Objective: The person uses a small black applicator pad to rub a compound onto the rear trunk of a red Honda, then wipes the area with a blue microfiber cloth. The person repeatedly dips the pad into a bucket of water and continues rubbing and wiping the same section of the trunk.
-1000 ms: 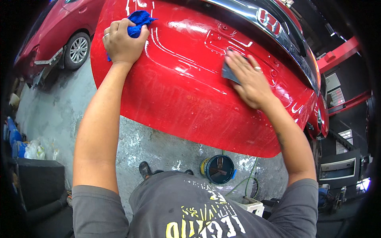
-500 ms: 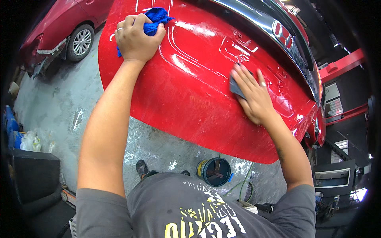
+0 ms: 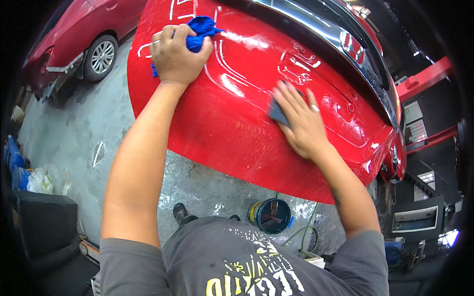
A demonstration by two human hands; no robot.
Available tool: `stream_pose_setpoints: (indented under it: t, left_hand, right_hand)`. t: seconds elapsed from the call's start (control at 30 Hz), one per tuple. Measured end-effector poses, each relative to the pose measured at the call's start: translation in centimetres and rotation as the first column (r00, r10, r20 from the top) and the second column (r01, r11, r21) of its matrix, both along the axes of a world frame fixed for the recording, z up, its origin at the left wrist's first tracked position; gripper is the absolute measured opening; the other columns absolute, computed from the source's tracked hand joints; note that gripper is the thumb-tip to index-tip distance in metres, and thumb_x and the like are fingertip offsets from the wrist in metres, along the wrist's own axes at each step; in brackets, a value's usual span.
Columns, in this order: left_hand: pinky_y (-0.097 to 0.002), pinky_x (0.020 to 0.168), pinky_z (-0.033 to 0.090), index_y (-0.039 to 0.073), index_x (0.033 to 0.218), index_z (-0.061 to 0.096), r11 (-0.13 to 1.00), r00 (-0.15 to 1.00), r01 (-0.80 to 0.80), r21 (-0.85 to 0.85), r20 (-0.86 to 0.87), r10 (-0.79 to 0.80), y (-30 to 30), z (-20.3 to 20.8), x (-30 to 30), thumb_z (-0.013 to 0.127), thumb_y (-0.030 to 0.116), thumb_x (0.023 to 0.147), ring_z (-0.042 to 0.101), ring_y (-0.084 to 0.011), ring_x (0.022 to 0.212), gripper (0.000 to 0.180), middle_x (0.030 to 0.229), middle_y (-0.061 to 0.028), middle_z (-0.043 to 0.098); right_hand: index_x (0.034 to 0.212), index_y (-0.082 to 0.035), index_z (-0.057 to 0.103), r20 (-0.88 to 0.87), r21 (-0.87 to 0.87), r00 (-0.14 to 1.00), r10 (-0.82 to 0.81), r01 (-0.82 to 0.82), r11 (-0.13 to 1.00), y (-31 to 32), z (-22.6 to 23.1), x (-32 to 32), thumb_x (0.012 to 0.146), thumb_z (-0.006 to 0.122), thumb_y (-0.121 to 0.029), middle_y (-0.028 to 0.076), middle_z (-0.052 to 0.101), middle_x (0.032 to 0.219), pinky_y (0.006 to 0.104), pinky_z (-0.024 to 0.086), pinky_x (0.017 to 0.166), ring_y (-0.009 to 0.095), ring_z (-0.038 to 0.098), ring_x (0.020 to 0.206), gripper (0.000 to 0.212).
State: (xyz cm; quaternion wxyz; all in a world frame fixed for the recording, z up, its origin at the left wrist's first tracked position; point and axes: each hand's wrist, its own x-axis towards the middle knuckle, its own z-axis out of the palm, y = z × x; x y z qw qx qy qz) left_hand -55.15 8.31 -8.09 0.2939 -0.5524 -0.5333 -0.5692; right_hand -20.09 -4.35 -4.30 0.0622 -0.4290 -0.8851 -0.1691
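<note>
Left hand: my left hand (image 3: 178, 55) is clenched around a blue cloth (image 3: 199, 27), knuckles up, pressing it to the upper left of the red car's rear panel (image 3: 237, 123).
Right hand: my right hand (image 3: 298, 122) lies flat with fingers spread, pinning a dark grey sanding pad (image 3: 277, 113) against the panel; a ring shows on one finger.
Sanding pad: only its left edge shows from under my fingers, near the panel's middle.
Blue cloth: bunched, sticking out past my fingers toward the top.
Panel: glossy, wet, streaked with reflections.
Bucket: a round blue bucket (image 3: 270, 215) stands on the wet concrete floor (image 3: 74, 133) below the panel's lower edge.
Background: a second red car (image 3: 79, 34) sits at upper left, well apart.
</note>
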Motion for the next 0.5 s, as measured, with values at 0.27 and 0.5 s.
stream_pose_setpoints:
  t: [0.27,0.5]
  left_hand:
    - [-0.0523,0.093,0.053,0.017,0.097,0.074,1.000,1.000,0.003,0.004,0.015,-0.003,-0.4,0.1,1.5,0.090,0.043,0.084,0.069,-0.0356,0.107,0.033,0.110,-0.0064,0.074]
    - [-0.0541,0.093,0.055,0.016,0.099,0.074,1.000,0.998,0.018,-0.017,-0.065,-0.019,-0.3,0.3,0.1,0.089,0.040,0.085,0.071,-0.0388,0.102,0.031,0.103,-0.0105,0.075]
  right_hand:
    - [0.168,-0.002,0.047,0.010,-0.117,1.000,0.009,-0.008,0.993,-3.9,-0.2,4.0,0.094,0.075,-0.012,0.026,0.048,0.176,0.0551,0.021,0.142,0.039,0.037,0.170,0.080]
    - [0.149,0.009,0.062,-0.335,0.215,0.938,0.090,-0.017,0.977,2.2,-5.3,-14.3,0.100,0.066,-0.024,0.033,0.063,0.158,0.0560,0.042,0.128,0.044,0.060,0.149,0.059]
